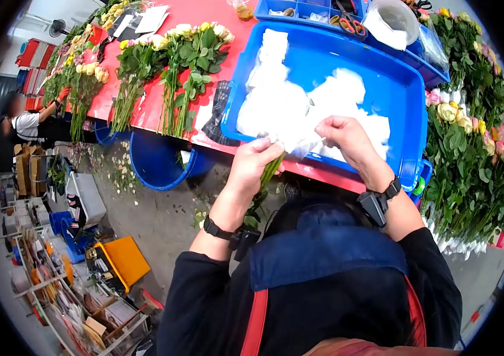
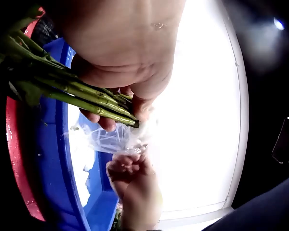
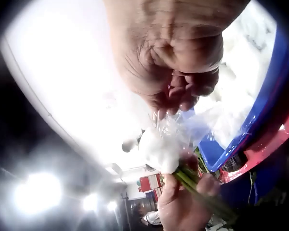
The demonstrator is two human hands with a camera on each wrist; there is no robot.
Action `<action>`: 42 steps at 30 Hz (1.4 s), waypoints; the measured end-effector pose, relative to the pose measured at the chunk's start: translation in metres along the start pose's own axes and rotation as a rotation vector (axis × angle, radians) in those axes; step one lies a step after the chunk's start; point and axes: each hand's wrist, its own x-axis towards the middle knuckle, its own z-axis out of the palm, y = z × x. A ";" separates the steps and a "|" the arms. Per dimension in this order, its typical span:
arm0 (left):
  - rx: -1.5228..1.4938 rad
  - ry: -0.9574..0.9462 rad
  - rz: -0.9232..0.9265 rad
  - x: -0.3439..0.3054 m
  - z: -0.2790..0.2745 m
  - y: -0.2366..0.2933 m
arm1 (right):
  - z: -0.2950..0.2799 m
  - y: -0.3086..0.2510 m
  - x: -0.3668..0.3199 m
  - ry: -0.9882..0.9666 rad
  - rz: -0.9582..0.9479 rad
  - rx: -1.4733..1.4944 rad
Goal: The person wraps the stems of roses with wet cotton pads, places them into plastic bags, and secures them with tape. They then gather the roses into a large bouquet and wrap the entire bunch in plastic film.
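A: State each hand's grip.
B: Left hand (image 1: 252,163): closed around a bundle of green stems (image 2: 86,98), centre of the head frame. Right hand (image 1: 350,139): just beside it, pinching clear plastic (image 2: 111,140).

A: What do the 2 wrist views add?
B: Left wrist: stem ends at the thumb, covered by fingers in the head view. Right wrist: a white wad (image 3: 160,150) at those ends, partly lost in glare.

A: Surroundings and obstructions?
B: A blue tray (image 1: 397,95) with white material (image 1: 338,89), upper centre to right, on a red table (image 1: 151,110). The right hand hides part of the material. Flower bunches (image 1: 195,53) lie upper left, more along the right edge. A blue tub (image 1: 148,157) stands left of centre.
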 end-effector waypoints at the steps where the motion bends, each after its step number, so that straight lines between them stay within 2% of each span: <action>1: 0.042 0.013 0.026 0.001 0.002 -0.004 | 0.006 -0.007 0.001 -0.007 -0.045 0.011; 2: 0.085 0.027 0.051 0.001 0.004 -0.009 | 0.013 -0.011 0.000 -0.014 -0.091 0.023; 5: 0.328 0.158 0.348 0.010 0.005 -0.032 | 0.042 -0.017 -0.007 0.003 -0.498 -0.200; 6: 0.432 0.192 0.460 0.012 0.004 -0.037 | 0.049 -0.029 -0.018 -0.120 -0.585 -0.403; 8: 0.432 0.181 0.415 0.012 -0.001 -0.030 | 0.063 -0.017 -0.024 -0.121 -0.989 -0.883; 10: 0.372 0.200 0.431 0.017 0.000 -0.013 | 0.073 -0.003 -0.035 -0.075 -0.968 -0.836; 11: 0.223 0.160 0.269 0.007 0.007 0.006 | 0.070 0.006 -0.039 -0.115 -0.808 -0.833; 12: 0.138 0.143 0.265 0.008 0.004 0.016 | 0.070 0.018 -0.041 -0.096 -0.702 -0.771; 14: 0.004 -0.079 0.148 0.013 -0.007 0.027 | 0.068 0.043 -0.032 -0.128 -0.227 -0.524; 16: -0.072 -0.159 0.031 0.018 -0.006 0.026 | 0.084 0.057 -0.031 -0.241 -0.206 -0.153; 17: -0.045 -0.184 0.033 0.024 -0.003 0.018 | 0.078 0.050 -0.035 -0.417 -0.108 -0.326; 18: 0.004 -0.133 0.007 0.024 0.008 0.016 | 0.085 0.089 -0.025 -0.345 -0.352 -0.314; 20: 0.104 -0.025 -0.033 0.017 0.030 0.013 | 0.082 0.106 -0.024 -0.285 -0.181 -0.165; 21: 0.247 -0.076 0.080 0.019 0.019 0.000 | 0.075 0.097 -0.031 -0.253 -0.148 -0.194; 22: 0.387 -0.108 0.054 0.017 0.012 -0.003 | 0.067 0.081 -0.041 -0.225 -0.116 -0.223; 23: 0.323 -0.144 0.092 0.011 0.015 -0.014 | 0.060 0.072 -0.046 -0.199 -0.084 -0.249; 26: 0.280 -0.184 0.193 -0.004 0.034 -0.039 | 0.039 0.097 -0.049 -0.167 -0.215 -0.650; 27: 0.340 -0.165 0.213 -0.003 0.041 -0.044 | 0.032 0.091 -0.059 -0.050 -0.526 -0.611; 28: 0.403 -0.132 0.229 -0.002 0.047 -0.048 | 0.021 0.086 -0.067 -0.068 -0.465 -0.533; 29: 0.445 -0.146 0.262 -0.005 0.059 -0.045 | 0.005 0.077 -0.077 -0.041 -0.675 -0.644; 31: 0.488 -0.210 0.314 -0.012 0.080 -0.045 | -0.037 0.082 -0.104 0.058 -0.555 -0.828; 32: 0.513 -0.234 0.345 -0.014 0.090 -0.047 | -0.056 0.064 -0.125 0.105 -0.377 -0.865; 33: 0.513 -0.232 0.351 -0.017 0.100 -0.050 | -0.070 0.059 -0.140 0.157 -0.437 -0.676; 35: 0.510 -0.252 0.364 -0.022 0.124 -0.060 | -0.079 0.047 -0.166 0.215 -0.317 -0.209; 36: 0.492 -0.279 0.305 -0.025 0.134 -0.066 | -0.078 0.045 -0.172 0.249 -0.235 0.006; 37: 0.473 -0.307 0.246 -0.027 0.145 -0.071 | -0.075 0.042 -0.177 0.263 -0.237 0.002; 40: 0.418 -0.407 0.128 -0.030 0.171 -0.086 | -0.082 0.069 -0.187 0.391 -0.398 -0.130; 42: 0.302 -0.497 0.043 -0.032 0.178 -0.089 | -0.094 0.090 -0.197 0.545 -0.625 -0.634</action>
